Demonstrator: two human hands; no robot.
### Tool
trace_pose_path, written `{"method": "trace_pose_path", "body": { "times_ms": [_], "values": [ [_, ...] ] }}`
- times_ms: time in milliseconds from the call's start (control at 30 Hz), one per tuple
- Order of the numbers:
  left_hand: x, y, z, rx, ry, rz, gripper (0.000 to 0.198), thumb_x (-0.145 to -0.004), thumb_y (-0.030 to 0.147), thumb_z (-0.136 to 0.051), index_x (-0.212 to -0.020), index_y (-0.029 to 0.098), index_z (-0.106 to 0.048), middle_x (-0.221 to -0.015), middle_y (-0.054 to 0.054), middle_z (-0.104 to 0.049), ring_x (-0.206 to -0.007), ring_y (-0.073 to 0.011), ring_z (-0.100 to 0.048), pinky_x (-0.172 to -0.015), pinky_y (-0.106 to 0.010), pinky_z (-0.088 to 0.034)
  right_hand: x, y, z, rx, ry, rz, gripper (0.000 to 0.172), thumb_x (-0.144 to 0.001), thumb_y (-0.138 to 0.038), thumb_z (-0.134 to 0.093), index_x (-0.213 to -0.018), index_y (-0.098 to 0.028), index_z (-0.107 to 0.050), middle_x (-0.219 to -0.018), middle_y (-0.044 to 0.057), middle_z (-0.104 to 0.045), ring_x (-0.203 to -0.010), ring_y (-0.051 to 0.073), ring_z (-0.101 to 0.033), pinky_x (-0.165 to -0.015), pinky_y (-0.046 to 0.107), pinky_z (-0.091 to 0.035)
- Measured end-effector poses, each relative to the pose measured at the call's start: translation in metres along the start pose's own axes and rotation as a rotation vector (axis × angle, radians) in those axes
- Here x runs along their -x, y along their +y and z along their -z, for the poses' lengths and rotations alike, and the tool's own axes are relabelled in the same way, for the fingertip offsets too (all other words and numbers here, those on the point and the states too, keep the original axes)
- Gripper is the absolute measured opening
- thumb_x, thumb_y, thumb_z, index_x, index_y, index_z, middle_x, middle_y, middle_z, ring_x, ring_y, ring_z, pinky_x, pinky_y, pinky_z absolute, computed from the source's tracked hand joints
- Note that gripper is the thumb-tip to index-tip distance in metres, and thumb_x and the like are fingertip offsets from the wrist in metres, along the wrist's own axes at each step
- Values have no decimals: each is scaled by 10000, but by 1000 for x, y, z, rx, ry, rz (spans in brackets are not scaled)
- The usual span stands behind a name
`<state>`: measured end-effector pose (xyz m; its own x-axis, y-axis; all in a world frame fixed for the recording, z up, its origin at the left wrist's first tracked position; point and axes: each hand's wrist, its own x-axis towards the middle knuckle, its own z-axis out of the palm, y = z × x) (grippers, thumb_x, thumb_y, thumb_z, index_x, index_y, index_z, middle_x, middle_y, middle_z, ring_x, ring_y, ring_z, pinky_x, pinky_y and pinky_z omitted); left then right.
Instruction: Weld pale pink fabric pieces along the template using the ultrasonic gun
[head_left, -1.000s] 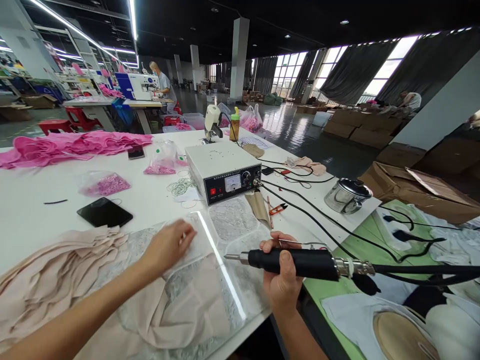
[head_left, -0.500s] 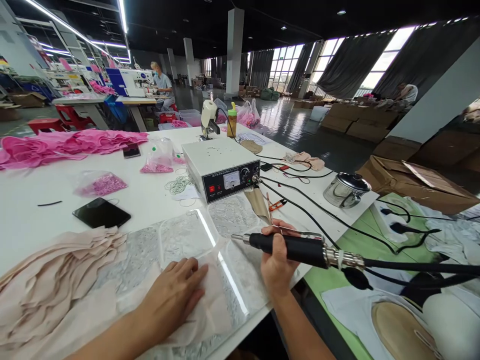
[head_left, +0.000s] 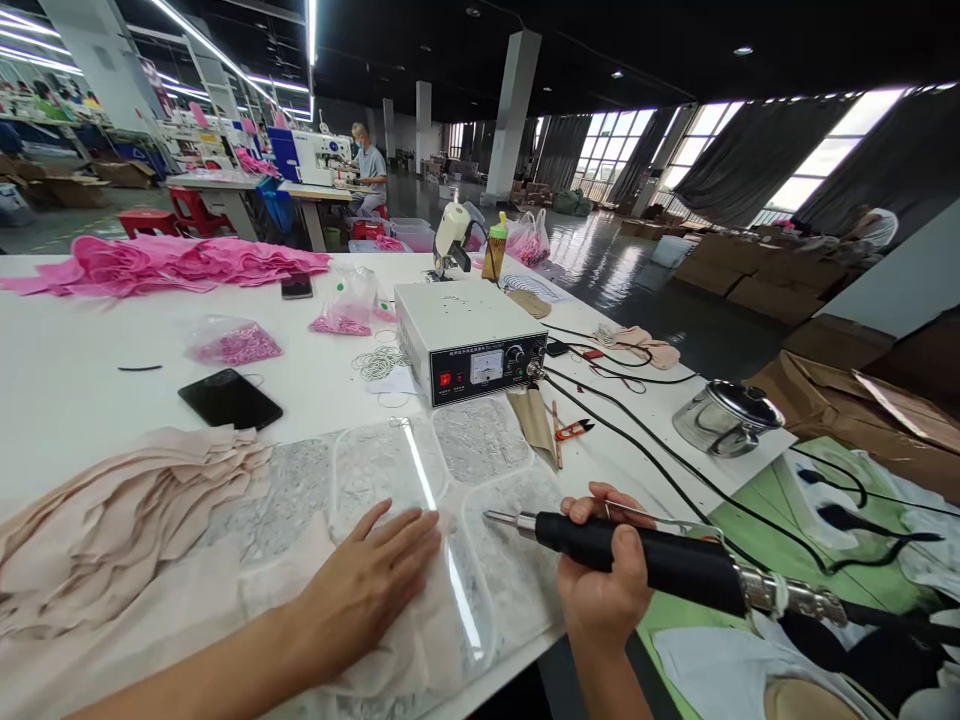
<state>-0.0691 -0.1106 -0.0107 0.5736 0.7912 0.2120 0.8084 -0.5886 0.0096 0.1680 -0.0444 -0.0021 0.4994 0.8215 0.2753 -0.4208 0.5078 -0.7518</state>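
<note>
My left hand (head_left: 367, 585) lies flat with fingers stretched out on thin, sheer beige fabric (head_left: 281, 565), over a clear, grey-patterned mat (head_left: 480, 440). My right hand (head_left: 611, 575) grips a black cylindrical handpiece (head_left: 645, 555) with a metal tip and a cable at its rear. The tip points left, above the mat and right of my left hand. Along the handpiece runs a thin metal strip, partly hidden by my fingers. Behind the mat stands a white control box (head_left: 472, 320) with a dial gauge. A stack of pleated beige fabric pieces (head_left: 150, 500) lies at left.
Orange-handled snips (head_left: 574, 430) and a lidded glass pot (head_left: 724, 420) are on the right, among black cables. A dark phone (head_left: 231, 398), bags of pink bits (head_left: 236, 342) and pink fabric (head_left: 172, 265) lie leftward. Beyond, a person (head_left: 367, 165) sits at a sewing machine.
The view has turned slightly left. My left hand's fingers have straightened out on the fabric. My right hand has brought the handpiece rightward and closer to me.
</note>
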Motion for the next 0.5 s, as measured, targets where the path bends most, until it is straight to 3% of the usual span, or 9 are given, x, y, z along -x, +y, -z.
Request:
{"method": "trace_pose_path", "body": {
  "times_ms": [67,267,500],
  "values": [
    [6,2,-2,-38,20,-67,435,-1027,151,-404,-1460,159,-448,-1499,-98,-498,-1383,-270,-463,-1179,-522,-311,-3,1,0,3,-16,4,220,-797,-386,-616,-922,-210,-659,-815,-11,-642,-629,129,-562,-703,351,-521],
    [-8,-6,-2,-63,-152,-142,617,-894,-8,-418,-1495,129,-398,-1559,-81,-398,-1433,-285,-388,-1178,-499,-330,-9,7,-6,8,-76,-7,186,-817,-356,-605,-928,-218,-662,-782,-11,-649,-633,139,-576,-703,349,-524],
    [0,-6,-20,-47,-34,-103,742,-803,-6,-437,-1528,85,-307,-1565,-124,-389,-1444,-304,-363,-1161,-492,-343,-13,13,-10,34,-79,-41,216,-812,-393,-626,-948,-230,-666,-753,-19,-648,-655,150,-593,-720,347,-530]
  ]
}}
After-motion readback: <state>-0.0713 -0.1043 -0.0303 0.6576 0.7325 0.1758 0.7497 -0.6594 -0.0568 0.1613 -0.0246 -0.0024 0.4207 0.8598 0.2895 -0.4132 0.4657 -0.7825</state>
